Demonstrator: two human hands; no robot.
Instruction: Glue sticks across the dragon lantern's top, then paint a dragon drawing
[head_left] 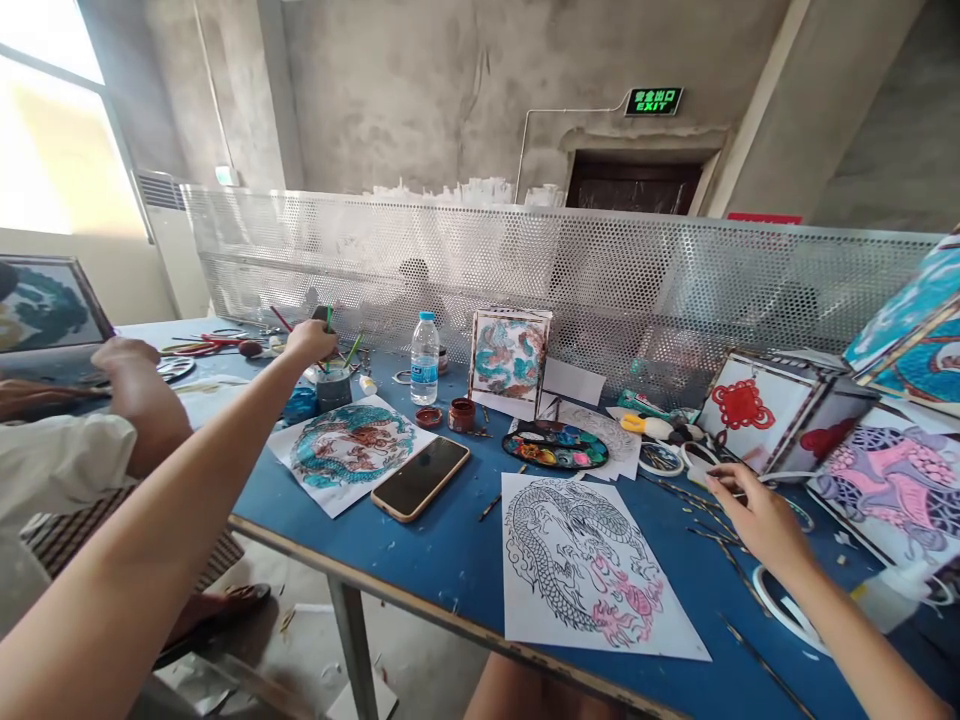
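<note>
My left hand (309, 340) reaches far across the blue table (457, 545) and is closed on a green-handled brush (328, 322) above a dark cup (334, 388). My right hand (754, 505) rests at the right with its fingers pinched together among thin brushes (694, 500); what it holds is too small to name. Between my hands lies a dragon outline print (585, 560), partly coloured pink. A paint palette (555, 447) sits just beyond it. A coloured dragon print (351, 445) lies beside the cup.
A phone (420, 477), water bottle (424, 358), paint jars (461, 413) and a framed dragon panel (508, 360) stand mid-table. Painted lantern boxes (772, 410) crowd the right. A perforated metal screen (525, 260) backs the table. Another person's arm (142, 395) rests at the left.
</note>
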